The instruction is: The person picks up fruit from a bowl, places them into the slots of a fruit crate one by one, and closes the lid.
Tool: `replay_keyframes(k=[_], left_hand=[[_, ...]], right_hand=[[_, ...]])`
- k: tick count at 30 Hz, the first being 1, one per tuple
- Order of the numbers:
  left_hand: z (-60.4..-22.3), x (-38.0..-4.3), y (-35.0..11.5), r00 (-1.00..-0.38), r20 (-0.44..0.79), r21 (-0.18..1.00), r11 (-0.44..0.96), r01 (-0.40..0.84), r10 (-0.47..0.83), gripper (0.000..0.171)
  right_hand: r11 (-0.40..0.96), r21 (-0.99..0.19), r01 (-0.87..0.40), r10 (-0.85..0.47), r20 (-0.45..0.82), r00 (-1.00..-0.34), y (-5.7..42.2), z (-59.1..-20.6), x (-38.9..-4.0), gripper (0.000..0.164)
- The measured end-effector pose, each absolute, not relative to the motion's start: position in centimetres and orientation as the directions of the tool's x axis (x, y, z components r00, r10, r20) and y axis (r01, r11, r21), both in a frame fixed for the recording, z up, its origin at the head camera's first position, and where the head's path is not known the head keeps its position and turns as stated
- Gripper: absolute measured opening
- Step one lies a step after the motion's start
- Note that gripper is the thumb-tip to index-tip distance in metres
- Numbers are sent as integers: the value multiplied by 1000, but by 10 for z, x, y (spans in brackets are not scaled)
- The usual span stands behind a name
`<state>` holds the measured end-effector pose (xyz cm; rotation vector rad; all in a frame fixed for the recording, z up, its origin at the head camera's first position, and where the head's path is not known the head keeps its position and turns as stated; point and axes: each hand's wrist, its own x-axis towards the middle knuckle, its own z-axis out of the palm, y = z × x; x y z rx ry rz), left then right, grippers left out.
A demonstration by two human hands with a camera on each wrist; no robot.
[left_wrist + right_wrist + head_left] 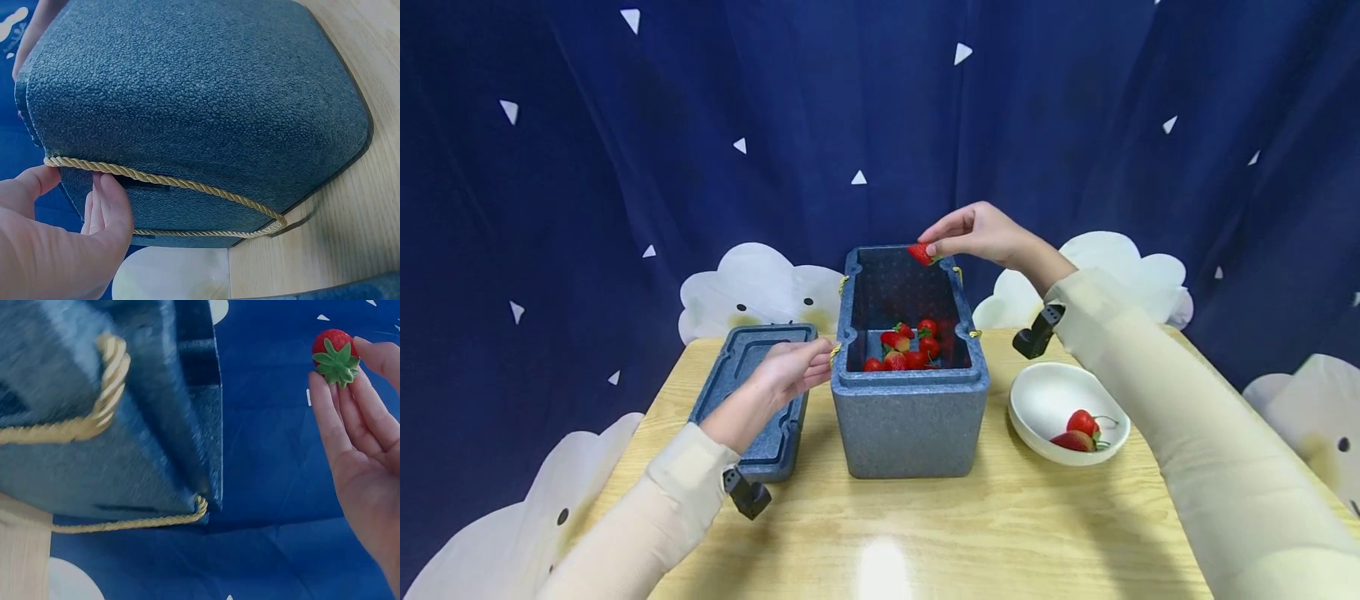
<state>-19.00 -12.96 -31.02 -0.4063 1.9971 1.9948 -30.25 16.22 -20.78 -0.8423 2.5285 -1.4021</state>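
A blue-grey foam box [910,433], its top uncovered, holds several strawberries [895,361] at the near end of its floor. Above the far right rim, my right hand [988,236] pinches a strawberry [921,253] between thumb and fingers. In the right wrist view the green leaves of this strawberry [337,359] face the camera. My left hand [792,368] is at the box's left side, fingertips touching the wall beside a yellow rope handle [187,184]. In the left wrist view the thumb lies by the rope's upper end.
Left of the box lies its blue-grey lid [752,367], partly behind my left hand. A white bowl [1033,396] on the right contains two strawberries [1078,432]. All stand on a light wooden table [1000,533], before a dark blue curtain [805,100].
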Motion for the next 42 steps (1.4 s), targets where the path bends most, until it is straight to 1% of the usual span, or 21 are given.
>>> replay_keyframes(k=[5, 14, 20, 24, 25, 27, 30, 32, 33, 36, 40, 42], left_hand=[[-307, -189, -131, -914, -405, 914, 1, -405, -4, 55], [-307, -186, -133, -912, -410, 912, -17, -410, 8, 56], [-307, -184, -134, -911, -413, 911, -15, -413, 9, 57], [-308, -183, -133, -907, -422, 907, -11, -422, 2, 56], [-309, -183, -133, -906, -424, 906, -9, -424, 1, 56], [-310, -182, -133, -905, -425, 905, -9, -425, 1, 55], [-311, -181, -133, -906, -423, 906, -6, -423, -4, 55], [-310, -181, -133, -906, -423, 906, -4, -423, -6, 55], [-310, -181, -133, -906, -423, 906, -6, -423, -7, 54], [-309, -181, -132, -906, -423, 906, -2, -423, -6, 54], [-308, -180, -132, -906, -423, 906, -4, -423, -6, 54], [-307, -180, -132, -907, -420, 907, -3, -420, -9, 54]], right_hand=[[391, -819, -419, -535, 168, -828, 149, -199, -304, 26], [429, -799, -421, -506, 174, -845, 125, -189, -308, 25], [387, -829, -404, -477, 195, -857, 113, -191, -314, 29], [419, -827, -376, -467, 159, -870, 106, -197, -316, 29], [444, -815, -371, -469, 141, -872, 103, -199, -317, 28], [537, -749, -389, -477, 110, -872, 98, -202, -318, 25], [686, -568, -454, -505, 76, -860, 90, -207, -320, 20], [757, -443, -480, -511, 56, -858, 85, -208, -319, 18], [778, -406, -480, -508, 43, -860, 82, -209, -320, 18], [816, -375, -440, -471, 9, -882, 77, -209, -319, 24], [819, -415, -396, -438, -8, -899, 74, -206, -317, 33], [808, -435, -398, -444, -6, -896, 75, -203, -316, 33]])
